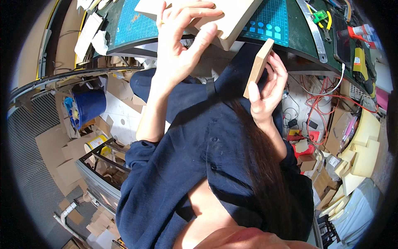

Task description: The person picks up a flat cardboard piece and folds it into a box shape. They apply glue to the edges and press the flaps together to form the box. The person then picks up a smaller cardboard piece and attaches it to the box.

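Note:
A large pale tan block or box (238, 20) rests over the near edge of the workbench, its far part cut off by the frame. My left hand (186, 35) is at its left side, fingers stretched and thumb apart, with fingertips at or just above its face; I cannot tell if they press on it. In my right hand (269, 85) is a flat tan board (259, 64), tilted on edge, held between thumb and fingers. Under the block lies a blue-green cutting mat (137, 27) with printed shapes.
A metal ruler (313, 33), yellow-handled pliers (329, 20), a phone (342, 43) and a yellow tool (360, 64) lie on the bench's right side. White scraps (99, 42) sit at left. Below are a blue bin (92, 106), orange cables (317, 110) and cardboard pieces (54, 145).

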A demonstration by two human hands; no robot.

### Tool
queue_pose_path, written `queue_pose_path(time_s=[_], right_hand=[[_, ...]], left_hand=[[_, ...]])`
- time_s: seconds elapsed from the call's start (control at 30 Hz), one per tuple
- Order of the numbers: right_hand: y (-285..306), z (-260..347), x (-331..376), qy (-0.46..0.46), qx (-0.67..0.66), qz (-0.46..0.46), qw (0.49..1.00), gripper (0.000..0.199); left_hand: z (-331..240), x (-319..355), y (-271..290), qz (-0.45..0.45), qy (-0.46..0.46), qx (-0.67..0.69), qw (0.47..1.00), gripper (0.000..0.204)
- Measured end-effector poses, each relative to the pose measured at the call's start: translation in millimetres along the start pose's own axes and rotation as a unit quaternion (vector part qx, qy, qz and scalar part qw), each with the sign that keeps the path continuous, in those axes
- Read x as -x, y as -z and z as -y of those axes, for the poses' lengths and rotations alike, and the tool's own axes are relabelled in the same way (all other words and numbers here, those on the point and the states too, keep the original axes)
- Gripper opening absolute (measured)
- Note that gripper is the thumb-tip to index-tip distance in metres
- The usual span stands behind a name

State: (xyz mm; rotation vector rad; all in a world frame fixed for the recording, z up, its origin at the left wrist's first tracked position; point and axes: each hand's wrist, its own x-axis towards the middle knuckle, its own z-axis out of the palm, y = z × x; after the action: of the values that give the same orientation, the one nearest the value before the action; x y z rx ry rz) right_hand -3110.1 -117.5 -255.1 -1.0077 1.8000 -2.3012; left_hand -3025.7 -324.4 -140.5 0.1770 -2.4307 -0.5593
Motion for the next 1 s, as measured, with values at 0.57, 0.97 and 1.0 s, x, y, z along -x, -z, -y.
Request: queue_pose_path(time_s=[0.57, 0.97, 1.0], right_hand=[[15, 28, -68, 0.164, 0.163, 0.06, 0.971, 0.064], [-7, 100, -160, 0.222, 0.316, 0.352, 0.853, 0.055], [-7, 105, -155, 0.241, 0.314, 0.379, 0.837, 0.056]], left_hand=[[1, 7, 9, 0.052, 0.001, 0.014, 0.999, 0.044], [11, 17, -29, -0.075, 0.0, -0.028, 0.997, 0.107], [5, 17, -25, -0.052, 0.028, -0.014, 0.998, 0.107]])
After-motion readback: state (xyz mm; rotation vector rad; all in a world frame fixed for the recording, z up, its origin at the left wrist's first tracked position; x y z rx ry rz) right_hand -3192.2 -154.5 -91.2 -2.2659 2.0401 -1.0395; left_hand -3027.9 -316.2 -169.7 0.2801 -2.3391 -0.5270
